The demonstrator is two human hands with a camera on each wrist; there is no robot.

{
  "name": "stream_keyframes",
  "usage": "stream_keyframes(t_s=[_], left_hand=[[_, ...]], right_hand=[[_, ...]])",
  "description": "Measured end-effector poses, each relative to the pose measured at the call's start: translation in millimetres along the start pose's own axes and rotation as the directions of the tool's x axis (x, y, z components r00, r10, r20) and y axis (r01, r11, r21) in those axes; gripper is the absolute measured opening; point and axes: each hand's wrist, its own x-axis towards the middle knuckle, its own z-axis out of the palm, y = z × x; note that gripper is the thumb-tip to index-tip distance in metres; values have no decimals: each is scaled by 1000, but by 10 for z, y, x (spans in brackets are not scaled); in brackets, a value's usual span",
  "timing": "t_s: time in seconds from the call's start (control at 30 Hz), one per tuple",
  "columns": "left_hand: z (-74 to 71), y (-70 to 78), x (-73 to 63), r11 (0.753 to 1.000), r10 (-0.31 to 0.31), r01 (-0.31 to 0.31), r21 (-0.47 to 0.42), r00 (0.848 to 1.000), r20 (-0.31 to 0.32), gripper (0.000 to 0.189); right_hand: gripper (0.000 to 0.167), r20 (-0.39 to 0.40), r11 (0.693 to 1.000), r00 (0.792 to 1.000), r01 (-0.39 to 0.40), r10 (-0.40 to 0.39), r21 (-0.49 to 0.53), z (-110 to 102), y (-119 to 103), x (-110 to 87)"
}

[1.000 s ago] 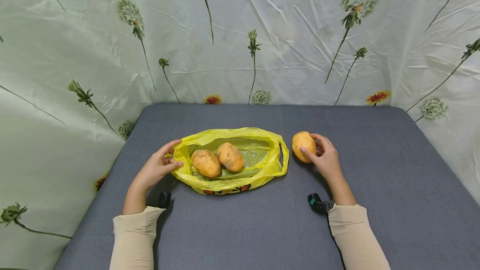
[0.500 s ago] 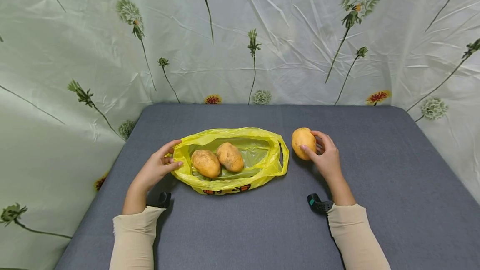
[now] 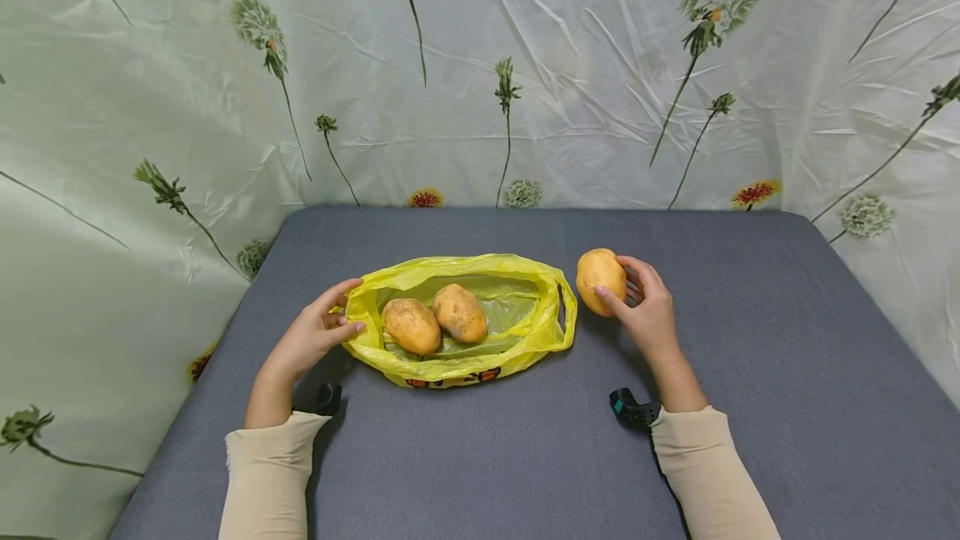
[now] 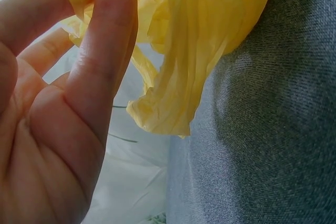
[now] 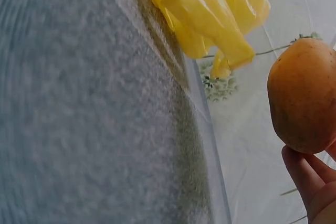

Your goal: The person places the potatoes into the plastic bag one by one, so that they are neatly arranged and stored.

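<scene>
A yellow plastic bag (image 3: 528, 347) lies on the table with its mouth spread wide. Two potatoes rest side by side in it, a left one (image 3: 412, 327) and a right one (image 3: 460, 314). My left hand (image 3: 313, 333) holds the bag's left rim between thumb and fingers; the left wrist view shows the yellow film (image 4: 194, 51) beside the thumb. Just right of the bag, my right hand (image 3: 650, 312) grips a third potato (image 3: 601, 282) by its right side. In the right wrist view this potato (image 5: 304, 95) is off the table, apart from the bag.
A grey cloth covers the table (image 3: 480, 457). Behind it and on the left hangs a pale curtain (image 3: 600, 90) printed with flowers. A black wrist camera (image 3: 633, 408) sits at my right wrist, another (image 3: 327, 399) at my left.
My right hand has lifted the third potato a little and shifted it slightly away from me and toward the bag. My left hand, the bag and the two potatoes in it stay put.
</scene>
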Motion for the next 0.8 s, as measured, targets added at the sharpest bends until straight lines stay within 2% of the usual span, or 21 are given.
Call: stream_keyframes(t_s=[0.3,0.53,0.63,0.8], left_hand=[[2,-18,8,1000,13,-13,-8,1000,0,63],[29,297,-68,1000,-5,5,6,1000,4,60],[23,258,-52,1000,-3,3,2,1000,5,60],[3,88,-6,1000,-9,9,-12,1000,6,62]], right_hand=[[49,7,999,999,48,-48,25,48,-41,1],[51,14,998,999,43,-44,50,99,-104,14],[51,18,998,999,42,-43,48,123,-129,27],[52,26,995,998,55,-58,80,185,-75,73]])
